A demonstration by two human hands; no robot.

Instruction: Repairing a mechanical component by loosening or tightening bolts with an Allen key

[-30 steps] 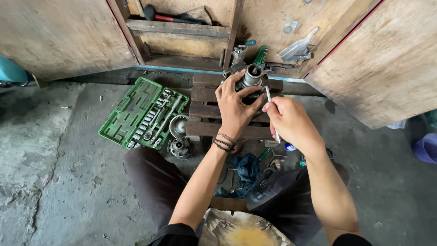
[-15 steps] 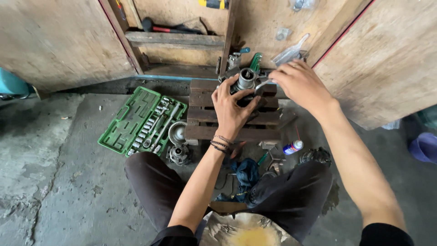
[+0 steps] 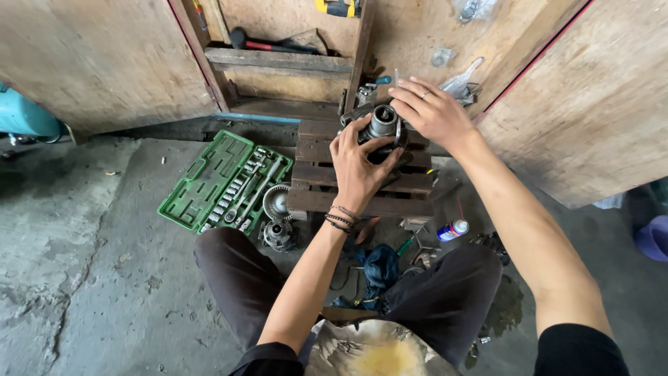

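Note:
A grey metal gear housing (image 3: 382,124) with a round opening stands on a small wooden slatted pallet (image 3: 327,198). My left hand (image 3: 358,163) grips the housing from the near side. My right hand (image 3: 433,111) rests on its far right side, fingers spread toward the left, with a thin metal rod (image 3: 396,75) sticking up between the fingertips. I sit on the floor with my legs around the pallet.
An open green socket set case (image 3: 209,181) lies left of the pallet. A toothed gear (image 3: 277,202) and a metal hub (image 3: 278,233) sit beside it. A spray can (image 3: 452,230), a blue rag (image 3: 381,268) and small tools lie near my legs. Wooden cabinet doors (image 3: 591,97) stand open ahead.
My right hand moved from the pallet's near right side up and away to the far side of the housing. My left hand kept its grip on the housing.

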